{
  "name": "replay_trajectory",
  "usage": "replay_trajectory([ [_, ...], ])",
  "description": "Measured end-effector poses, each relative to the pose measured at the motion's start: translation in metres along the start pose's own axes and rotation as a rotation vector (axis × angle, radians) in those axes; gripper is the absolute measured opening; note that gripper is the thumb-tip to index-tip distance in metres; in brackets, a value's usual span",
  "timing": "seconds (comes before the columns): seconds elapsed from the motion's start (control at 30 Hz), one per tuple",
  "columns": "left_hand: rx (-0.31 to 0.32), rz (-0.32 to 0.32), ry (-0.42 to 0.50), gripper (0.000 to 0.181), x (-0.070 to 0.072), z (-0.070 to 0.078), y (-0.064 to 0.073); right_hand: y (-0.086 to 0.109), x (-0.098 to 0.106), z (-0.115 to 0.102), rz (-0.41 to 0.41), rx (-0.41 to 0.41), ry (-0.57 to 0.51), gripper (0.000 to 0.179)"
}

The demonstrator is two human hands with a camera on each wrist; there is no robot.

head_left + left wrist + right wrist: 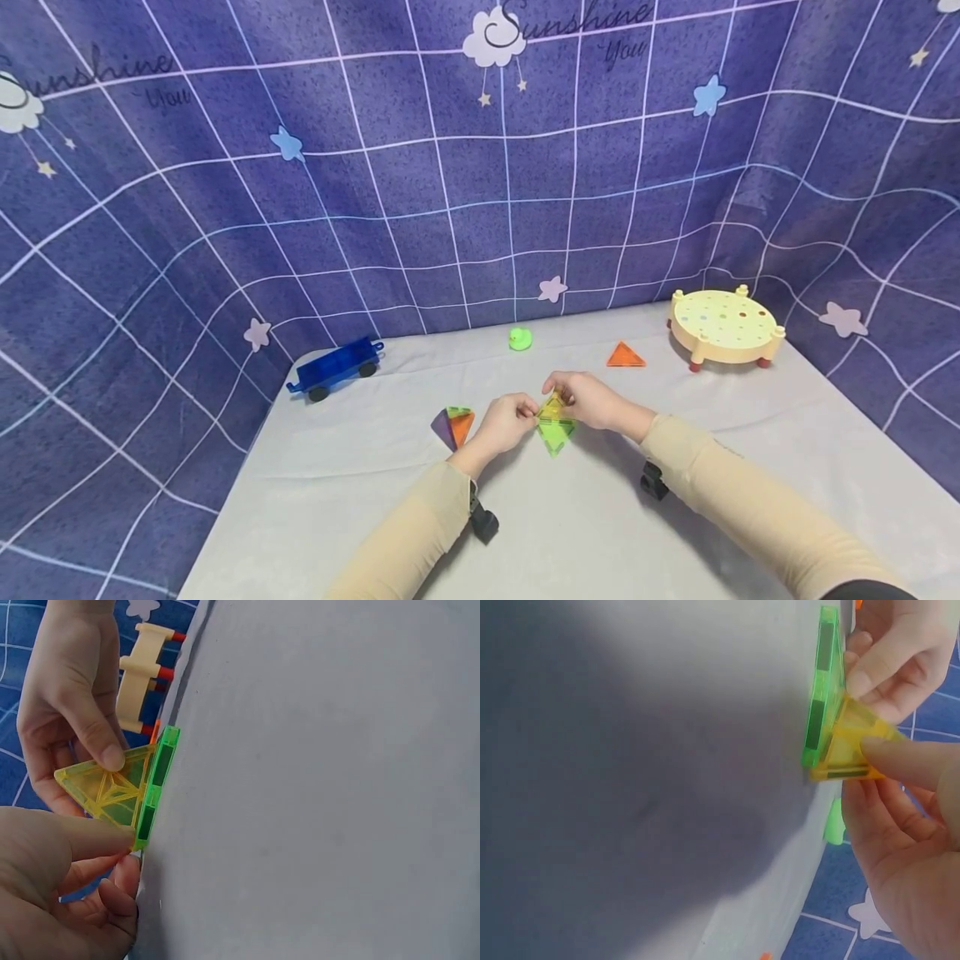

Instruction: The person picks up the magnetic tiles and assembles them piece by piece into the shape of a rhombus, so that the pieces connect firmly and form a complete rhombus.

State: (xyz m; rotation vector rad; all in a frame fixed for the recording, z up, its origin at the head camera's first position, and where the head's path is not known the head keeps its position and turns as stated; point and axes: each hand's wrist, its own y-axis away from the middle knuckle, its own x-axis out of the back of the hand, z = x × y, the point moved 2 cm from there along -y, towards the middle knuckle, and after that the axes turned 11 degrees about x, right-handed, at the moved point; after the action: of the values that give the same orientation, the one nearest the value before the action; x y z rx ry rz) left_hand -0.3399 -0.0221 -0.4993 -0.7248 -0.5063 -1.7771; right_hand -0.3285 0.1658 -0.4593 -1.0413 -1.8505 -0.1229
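Observation:
Both hands work on triangular see-through magnetic tiles at the middle of the table. My right hand (596,400) pinches a yellow triangle tile (846,746) between thumb and fingers. Its edge meets a green triangle tile (556,437), and the two stand at an angle to each other in the wrist views. The fingertips of my left hand (507,423) pinch the corner where yellow and green come together. Dark magnet strips show along the green tile's edge (159,784). Part of the yellow tile is hidden behind my fingers.
Left of my left hand lies a purple, orange and green tile group (454,427). A blue toy wagon (337,367) stands at the back left. Farther back are a small green duck (520,339), an orange triangle tile (625,356) and a round yellow pegged toy table (724,321).

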Motion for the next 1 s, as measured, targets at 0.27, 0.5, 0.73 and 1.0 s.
replay_trajectory([
  [0.27,-0.001,0.010,0.006,0.007,0.001,-0.001,0.000,0.013,0.015,0.011,-0.038,-0.036,-0.032,0.040],
  [0.5,0.013,0.005,0.002,0.008,0.001,0.001,0.003,0.025,0.048,0.041,0.038,-0.160,0.032,0.037],
  [0.73,0.027,0.002,-0.007,0.003,0.001,-0.004,0.007,0.033,0.077,0.081,0.112,-0.350,0.087,0.040],
  [1.0,0.044,0.018,-0.034,0.006,0.004,-0.003,0.010,0.034,0.081,0.105,0.107,-0.481,0.079,0.050],
])
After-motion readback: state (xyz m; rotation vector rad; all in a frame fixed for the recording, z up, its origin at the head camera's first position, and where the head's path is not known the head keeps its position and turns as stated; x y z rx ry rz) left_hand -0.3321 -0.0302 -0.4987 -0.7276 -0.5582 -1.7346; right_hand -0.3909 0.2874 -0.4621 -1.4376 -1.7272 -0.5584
